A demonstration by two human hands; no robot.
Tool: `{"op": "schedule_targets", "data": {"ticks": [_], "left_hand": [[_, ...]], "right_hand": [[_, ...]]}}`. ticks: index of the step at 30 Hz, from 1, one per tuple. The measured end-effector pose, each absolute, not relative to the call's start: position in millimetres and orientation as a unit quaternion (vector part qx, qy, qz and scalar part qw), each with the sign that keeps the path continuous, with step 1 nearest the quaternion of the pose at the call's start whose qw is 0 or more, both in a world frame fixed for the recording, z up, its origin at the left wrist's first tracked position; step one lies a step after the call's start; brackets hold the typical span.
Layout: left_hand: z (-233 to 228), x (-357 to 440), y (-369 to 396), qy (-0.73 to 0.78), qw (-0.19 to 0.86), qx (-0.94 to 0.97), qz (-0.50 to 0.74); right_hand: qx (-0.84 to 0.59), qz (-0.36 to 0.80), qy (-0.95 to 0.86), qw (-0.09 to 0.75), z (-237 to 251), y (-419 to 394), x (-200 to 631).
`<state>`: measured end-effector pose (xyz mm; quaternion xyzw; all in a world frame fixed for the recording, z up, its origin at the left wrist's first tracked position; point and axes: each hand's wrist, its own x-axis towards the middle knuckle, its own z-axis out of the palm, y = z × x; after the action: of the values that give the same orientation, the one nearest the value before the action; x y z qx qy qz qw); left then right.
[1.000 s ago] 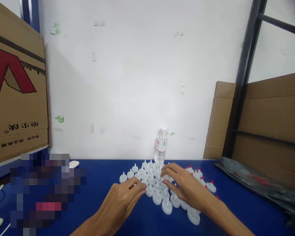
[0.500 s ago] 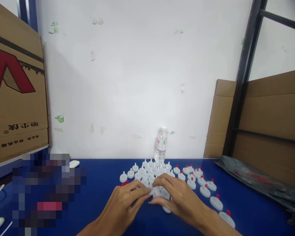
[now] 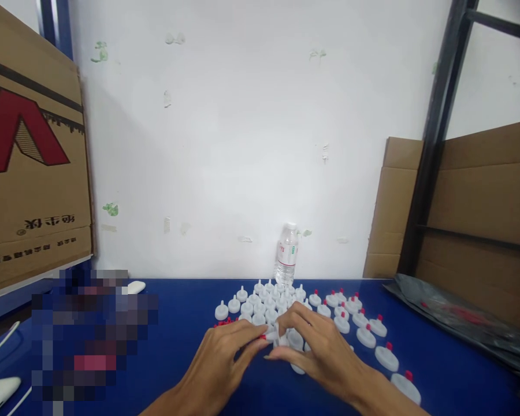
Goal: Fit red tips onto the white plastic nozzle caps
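A white wall (image 3: 242, 144) fills most of the view, with a printed cardboard box (image 3: 30, 173) at the left and flattened cardboard sheets (image 3: 481, 202) behind a dark metal frame (image 3: 433, 138) at the right. Below them runs the blue surface (image 3: 177, 323), with a crumpled dark plastic bag (image 3: 459, 318) lying along its right edge; what the bag holds cannot be told. A clear water bottle (image 3: 287, 254) stands upright against the wall, cap on, and looks nearly empty.

In front of the bottle sit many small white nozzle caps. Those on the left, the plain white caps (image 3: 260, 301), stand close together with bare spouts. Those on the right, the red-tipped caps (image 3: 364, 332), are spread in loose rows, each with a red tip on its spout. A few loose red tips (image 3: 225, 322) lie on the surface just beside the left hand. Judging from this split, roughly half the caps are fitted with a tip and about as many are left bare.

The left hand (image 3: 219, 361) and right hand (image 3: 325, 352) meet at the near edge of the plain group. The left fingers (image 3: 253, 341) are pinched narrow on a red tip (image 3: 263, 337), touching the spout of a white cap (image 3: 275, 334) that the right fingers (image 3: 286, 338) grip, held just above the surface.
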<state>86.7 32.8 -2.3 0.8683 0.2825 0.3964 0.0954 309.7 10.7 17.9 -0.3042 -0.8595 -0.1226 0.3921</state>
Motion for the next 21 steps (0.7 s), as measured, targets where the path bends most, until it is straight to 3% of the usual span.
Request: {"op": "schedule_targets", "data": {"ticks": [5, 16, 18, 21], "left_hand": [[2.9, 91.9, 21.6, 0.305, 0.126, 0.869, 0.369], [-5.5, 103.0, 13.4, 0.322, 0.343, 0.801, 0.372], [-1.8, 102.4, 12.6, 0.329, 0.339, 0.805, 0.360], [10.6, 96.8, 15.3, 0.329, 0.242, 0.844, 0.348]], "right_hand": [[-0.283, -0.122, -0.856, 0.416, 16.9, 7.3, 309.6], [-0.216, -0.189, -0.848, 0.446, 10.7, 3.3, 307.7], [-0.214, -0.191, -0.846, 0.450, 10.9, 2.4, 306.6], [-0.227, -0.182, -0.858, 0.423, 14.7, 4.5, 306.0]]}}
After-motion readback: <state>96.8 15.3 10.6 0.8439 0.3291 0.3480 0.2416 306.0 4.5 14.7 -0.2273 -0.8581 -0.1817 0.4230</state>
